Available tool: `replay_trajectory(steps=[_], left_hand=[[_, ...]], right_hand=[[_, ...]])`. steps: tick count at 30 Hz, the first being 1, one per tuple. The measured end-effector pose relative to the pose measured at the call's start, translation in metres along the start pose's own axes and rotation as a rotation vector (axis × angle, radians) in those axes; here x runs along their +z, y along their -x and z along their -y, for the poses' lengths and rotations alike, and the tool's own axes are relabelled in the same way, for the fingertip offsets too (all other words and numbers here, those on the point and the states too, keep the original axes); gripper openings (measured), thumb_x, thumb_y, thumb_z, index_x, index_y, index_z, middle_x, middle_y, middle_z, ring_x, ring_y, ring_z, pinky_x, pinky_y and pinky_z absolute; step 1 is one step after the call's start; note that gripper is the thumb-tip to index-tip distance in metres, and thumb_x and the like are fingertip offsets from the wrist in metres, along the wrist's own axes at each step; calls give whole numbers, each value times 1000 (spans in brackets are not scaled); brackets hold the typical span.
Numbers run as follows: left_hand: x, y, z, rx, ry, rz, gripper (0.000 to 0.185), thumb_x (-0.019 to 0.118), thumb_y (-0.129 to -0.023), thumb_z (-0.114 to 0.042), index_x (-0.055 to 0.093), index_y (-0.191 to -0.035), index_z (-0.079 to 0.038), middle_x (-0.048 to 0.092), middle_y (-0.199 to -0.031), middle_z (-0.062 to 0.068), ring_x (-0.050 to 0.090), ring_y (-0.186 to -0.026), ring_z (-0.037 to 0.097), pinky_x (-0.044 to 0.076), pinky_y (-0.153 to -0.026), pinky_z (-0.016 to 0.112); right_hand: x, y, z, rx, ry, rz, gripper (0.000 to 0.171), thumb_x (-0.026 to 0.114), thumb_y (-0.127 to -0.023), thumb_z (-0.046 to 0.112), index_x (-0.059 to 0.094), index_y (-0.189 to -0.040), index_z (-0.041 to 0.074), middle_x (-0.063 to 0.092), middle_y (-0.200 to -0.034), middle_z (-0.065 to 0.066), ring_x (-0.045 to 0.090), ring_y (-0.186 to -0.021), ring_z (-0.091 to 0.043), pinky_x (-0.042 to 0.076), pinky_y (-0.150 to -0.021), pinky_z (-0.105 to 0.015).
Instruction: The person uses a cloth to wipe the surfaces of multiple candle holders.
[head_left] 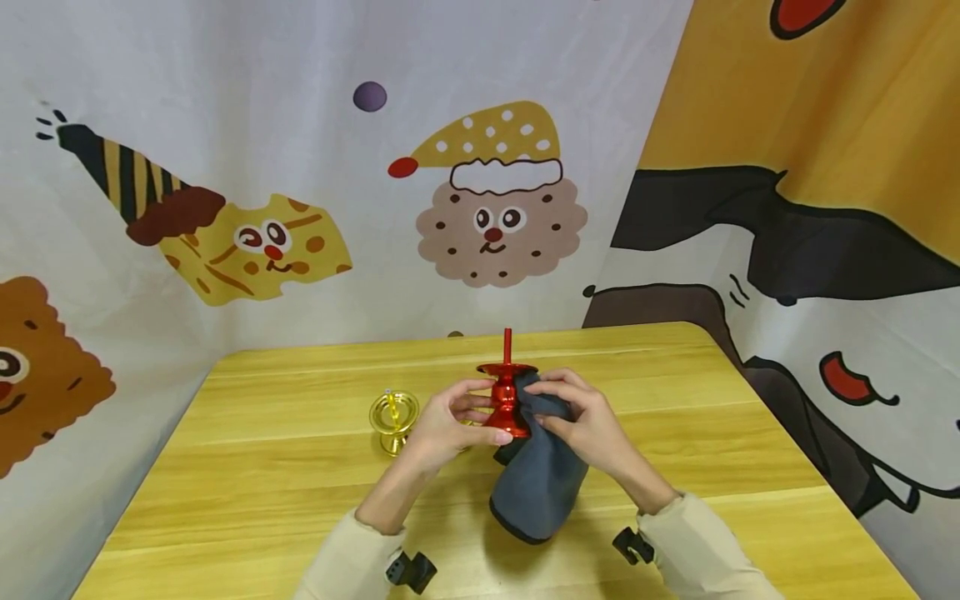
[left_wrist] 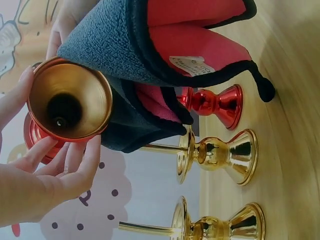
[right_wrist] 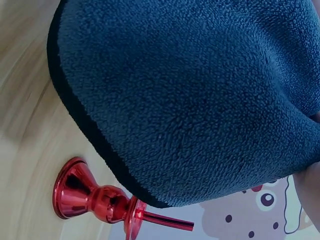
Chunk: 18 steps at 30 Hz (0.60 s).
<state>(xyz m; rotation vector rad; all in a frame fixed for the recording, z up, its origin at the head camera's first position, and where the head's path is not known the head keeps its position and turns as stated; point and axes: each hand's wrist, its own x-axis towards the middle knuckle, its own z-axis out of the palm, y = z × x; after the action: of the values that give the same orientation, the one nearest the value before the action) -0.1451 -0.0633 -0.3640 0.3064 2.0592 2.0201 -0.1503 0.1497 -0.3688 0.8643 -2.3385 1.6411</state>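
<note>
Yellow wooden surface (head_left: 300, 467): left hand (head_left: 442, 425) is gripping a red metal candlestick (head_left: 506, 400) aloft; right hand (head_left: 581, 421) is pressing a grey fleece cloth (head_left: 536, 487) against it. Wiping appears underway; rotating the candlestick likely comes next.

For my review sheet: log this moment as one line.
left hand holds red candlestick | right hand presses grey cloth on it | gold candlestick on table
</note>
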Motion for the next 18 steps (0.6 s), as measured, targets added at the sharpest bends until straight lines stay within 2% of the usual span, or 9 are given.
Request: replay_trajectory(steps=[6,10,14,18], left_hand=[[3,0,-1,-9,-46,-30,62,81,-68,-12,54,-124,-7,59,-108,13,57,-91,25,53,-70,32],[3,-1,-3,-22,-13,-37,62,81,-67,-11,54,-123,-9,59,-108,12,56,-91,24,53,-70,32],[0,0,-4,-16,7,-34,61,81,-68,-9,55,-123,-9,59,-107,11,57,-90,24,53,-70,31],[-1,-1,-3,-1,24,-22,61,79,-69,-7,54,-124,-6,59,-108,14,57,-90,25,53,-71,31]], right_hand=[[0,1,-1,-7,2,2,34,63,-76,-15,63,-108,-2,50,-113,-16,53,-101,-25,48,-83,-18],[-5,2,-2,-52,-47,80,36,62,-80,-11,59,-115,-4,47,-118,-18,48,-107,-20,46,-87,-19],[-11,2,-1,-72,-117,184,45,63,-81,-8,52,-125,-4,40,-126,-18,39,-115,-25,42,-92,-19],[-13,1,-1,-67,-145,242,52,65,-80,-7,48,-129,-5,35,-130,-18,34,-118,-27,40,-94,-18]])
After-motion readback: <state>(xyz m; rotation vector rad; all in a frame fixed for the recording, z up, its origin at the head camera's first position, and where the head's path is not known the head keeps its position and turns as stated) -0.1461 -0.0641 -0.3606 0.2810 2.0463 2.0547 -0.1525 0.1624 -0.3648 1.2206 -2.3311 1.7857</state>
